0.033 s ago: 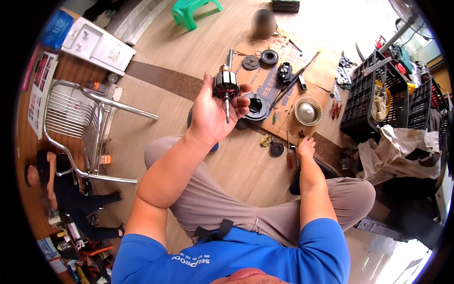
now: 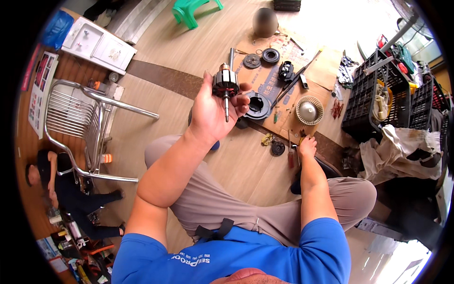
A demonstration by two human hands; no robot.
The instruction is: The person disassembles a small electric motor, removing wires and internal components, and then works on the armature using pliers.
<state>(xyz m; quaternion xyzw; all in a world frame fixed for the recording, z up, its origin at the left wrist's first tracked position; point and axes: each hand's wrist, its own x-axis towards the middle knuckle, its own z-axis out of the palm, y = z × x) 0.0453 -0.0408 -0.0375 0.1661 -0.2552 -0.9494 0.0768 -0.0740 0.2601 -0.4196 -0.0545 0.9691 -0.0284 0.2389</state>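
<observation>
My left hand [image 2: 213, 111] is raised palm up, fingers curled round a motor armature [image 2: 225, 85] with a copper commutator and a steel shaft pointing down toward my wrist. Low at the right, my right hand [image 2: 308, 147] is closed at the cardboard's near edge, by a small tool with a yellowish part; what its fingers grip is mostly hidden. Just left of that hand lie a red-handled screwdriver [image 2: 291, 160] and a round black part [image 2: 278, 148]. Behind my left fingertips sits a round black motor housing [image 2: 257, 105].
A cardboard sheet [image 2: 326, 71] carries a white fan wheel [image 2: 309, 110], a black ring [image 2: 270, 56], a disc [image 2: 252, 60] and long rods. Black crates [image 2: 373, 102] stand at the right, a metal chair [image 2: 75, 118] at the left, a green stool [image 2: 189, 16] far off. A person [image 2: 71, 194] is at the left.
</observation>
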